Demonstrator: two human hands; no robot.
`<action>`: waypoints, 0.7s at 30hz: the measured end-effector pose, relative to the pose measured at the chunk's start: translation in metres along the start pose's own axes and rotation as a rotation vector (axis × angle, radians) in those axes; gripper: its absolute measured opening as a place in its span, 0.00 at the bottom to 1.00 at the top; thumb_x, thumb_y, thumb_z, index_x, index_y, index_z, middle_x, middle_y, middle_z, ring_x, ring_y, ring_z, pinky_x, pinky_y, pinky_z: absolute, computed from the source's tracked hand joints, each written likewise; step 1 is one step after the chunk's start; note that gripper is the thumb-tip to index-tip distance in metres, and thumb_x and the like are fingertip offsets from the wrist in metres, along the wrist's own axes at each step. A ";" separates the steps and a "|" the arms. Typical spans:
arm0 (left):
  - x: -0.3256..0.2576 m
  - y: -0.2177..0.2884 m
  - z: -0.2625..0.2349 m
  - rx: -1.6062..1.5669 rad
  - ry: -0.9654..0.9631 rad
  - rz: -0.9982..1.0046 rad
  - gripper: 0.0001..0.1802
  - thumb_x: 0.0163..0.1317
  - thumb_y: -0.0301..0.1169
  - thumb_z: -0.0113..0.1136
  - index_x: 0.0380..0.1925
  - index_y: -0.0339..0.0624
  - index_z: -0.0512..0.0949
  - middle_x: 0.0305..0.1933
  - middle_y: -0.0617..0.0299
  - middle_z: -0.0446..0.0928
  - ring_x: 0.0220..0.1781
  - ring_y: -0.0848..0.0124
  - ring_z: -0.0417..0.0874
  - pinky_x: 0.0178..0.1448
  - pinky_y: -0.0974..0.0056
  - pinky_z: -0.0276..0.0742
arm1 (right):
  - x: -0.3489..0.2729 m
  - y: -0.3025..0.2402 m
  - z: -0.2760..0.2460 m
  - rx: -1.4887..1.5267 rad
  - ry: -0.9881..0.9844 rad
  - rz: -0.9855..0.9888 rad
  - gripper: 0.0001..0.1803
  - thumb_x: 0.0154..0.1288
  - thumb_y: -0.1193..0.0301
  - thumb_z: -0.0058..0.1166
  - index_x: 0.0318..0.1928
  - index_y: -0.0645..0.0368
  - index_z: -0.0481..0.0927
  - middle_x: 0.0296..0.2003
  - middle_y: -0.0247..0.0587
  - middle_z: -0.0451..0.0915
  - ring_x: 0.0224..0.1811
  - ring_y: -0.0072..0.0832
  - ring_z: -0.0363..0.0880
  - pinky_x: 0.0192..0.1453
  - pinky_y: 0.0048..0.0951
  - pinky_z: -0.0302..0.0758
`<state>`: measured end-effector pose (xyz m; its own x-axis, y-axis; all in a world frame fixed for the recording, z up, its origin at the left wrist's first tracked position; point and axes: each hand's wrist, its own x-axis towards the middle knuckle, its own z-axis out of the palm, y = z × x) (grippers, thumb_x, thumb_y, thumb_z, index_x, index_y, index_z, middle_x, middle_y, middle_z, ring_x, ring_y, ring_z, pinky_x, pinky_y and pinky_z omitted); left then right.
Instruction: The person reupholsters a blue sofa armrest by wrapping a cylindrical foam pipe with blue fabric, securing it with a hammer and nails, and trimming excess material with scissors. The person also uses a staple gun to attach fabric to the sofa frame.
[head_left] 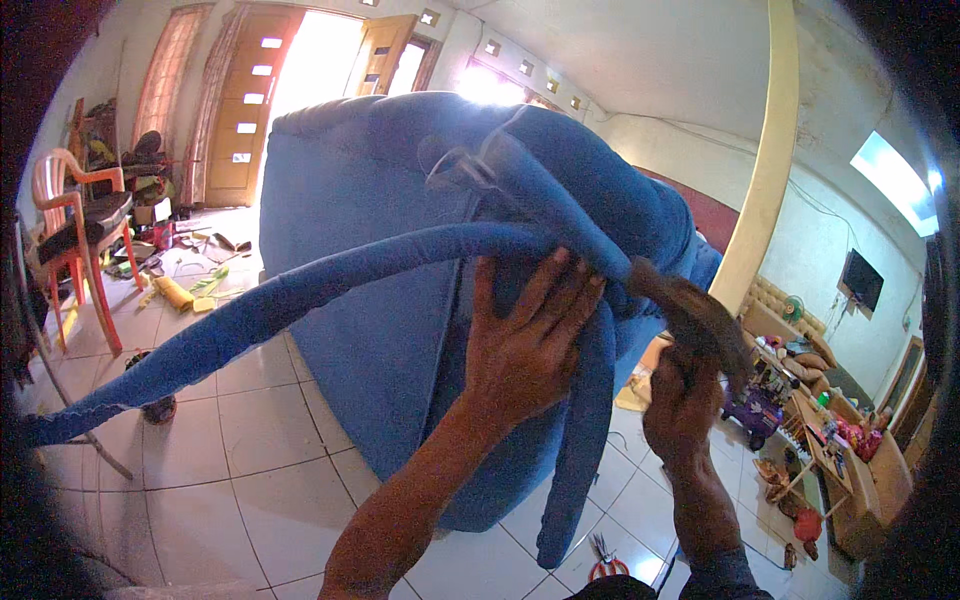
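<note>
A large block-shaped piece of furniture covered in blue fabric [350, 190] stands in front of me. A long padded blue fabric tube [310, 275] runs from its near corner out to the left, and another length [580, 450] hangs down toward the floor. A thicker blue roll [550, 195] slants up from the corner. My left hand [525, 345] lies against the fabric where these lengths meet, its fingers stretched out and pressing there. My right hand [685, 400] is closed round what looks like a hammer [695, 310], dark and curved, whose front end reaches the roll.
Orange-handled scissors [607, 570] lie on the white tiled floor near me. An orange plastic chair [80, 215] stands at far left beside scattered scraps. A yellow post [765, 160] rises at right, with a purple machine [755, 415], a small table [820, 455] and a sofa [870, 500] beyond.
</note>
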<state>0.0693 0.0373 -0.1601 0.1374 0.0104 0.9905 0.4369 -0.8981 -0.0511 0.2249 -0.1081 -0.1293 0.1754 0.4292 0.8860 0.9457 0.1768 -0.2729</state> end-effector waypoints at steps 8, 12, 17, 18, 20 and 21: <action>0.001 -0.001 0.003 0.047 0.032 0.010 0.34 0.55 0.37 0.62 0.66 0.52 0.76 0.74 0.64 0.72 0.82 0.66 0.58 0.80 0.23 0.36 | 0.014 -0.024 0.010 0.000 -0.033 -0.472 0.26 0.69 0.81 0.44 0.66 0.57 0.74 0.62 0.54 0.79 0.66 0.50 0.77 0.71 0.41 0.71; -0.001 -0.003 0.003 -0.039 0.022 0.001 0.34 0.56 0.38 0.62 0.67 0.52 0.76 0.73 0.64 0.73 0.82 0.66 0.58 0.79 0.22 0.37 | 0.018 -0.030 0.009 -0.076 -0.072 -0.406 0.23 0.73 0.77 0.44 0.66 0.62 0.74 0.65 0.56 0.76 0.69 0.52 0.74 0.74 0.46 0.68; 0.000 -0.003 0.001 -0.007 -0.005 0.010 0.35 0.57 0.37 0.63 0.68 0.52 0.74 0.74 0.65 0.71 0.82 0.66 0.59 0.79 0.23 0.38 | 0.016 -0.030 0.009 -0.008 -0.010 -0.503 0.23 0.70 0.80 0.49 0.64 0.57 0.76 0.63 0.53 0.78 0.68 0.51 0.75 0.71 0.43 0.71; 0.001 -0.003 0.000 -0.021 -0.009 0.003 0.36 0.56 0.37 0.63 0.69 0.53 0.74 0.75 0.65 0.71 0.82 0.66 0.59 0.79 0.24 0.38 | 0.015 -0.028 0.010 -0.163 -0.124 -0.215 0.23 0.70 0.80 0.50 0.64 0.55 0.77 0.62 0.52 0.79 0.67 0.50 0.75 0.71 0.43 0.71; 0.004 -0.005 -0.002 -0.027 -0.011 0.028 0.37 0.56 0.37 0.63 0.70 0.53 0.72 0.75 0.65 0.70 0.82 0.66 0.59 0.78 0.24 0.36 | 0.013 -0.023 0.010 -0.130 -0.061 -0.314 0.22 0.72 0.78 0.50 0.66 0.54 0.75 0.63 0.51 0.78 0.67 0.49 0.75 0.71 0.44 0.71; 0.004 -0.007 -0.005 -0.051 -0.049 0.023 0.38 0.56 0.37 0.63 0.71 0.53 0.72 0.76 0.65 0.69 0.82 0.65 0.59 0.78 0.24 0.35 | 0.010 -0.019 0.009 -0.153 -0.078 -0.260 0.21 0.74 0.76 0.50 0.66 0.56 0.74 0.63 0.50 0.78 0.67 0.50 0.75 0.71 0.46 0.71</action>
<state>0.0627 0.0411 -0.1553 0.1914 0.0098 0.9815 0.3876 -0.9194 -0.0664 0.2061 -0.0991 -0.1185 -0.0934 0.4546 0.8858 0.9874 0.1563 0.0239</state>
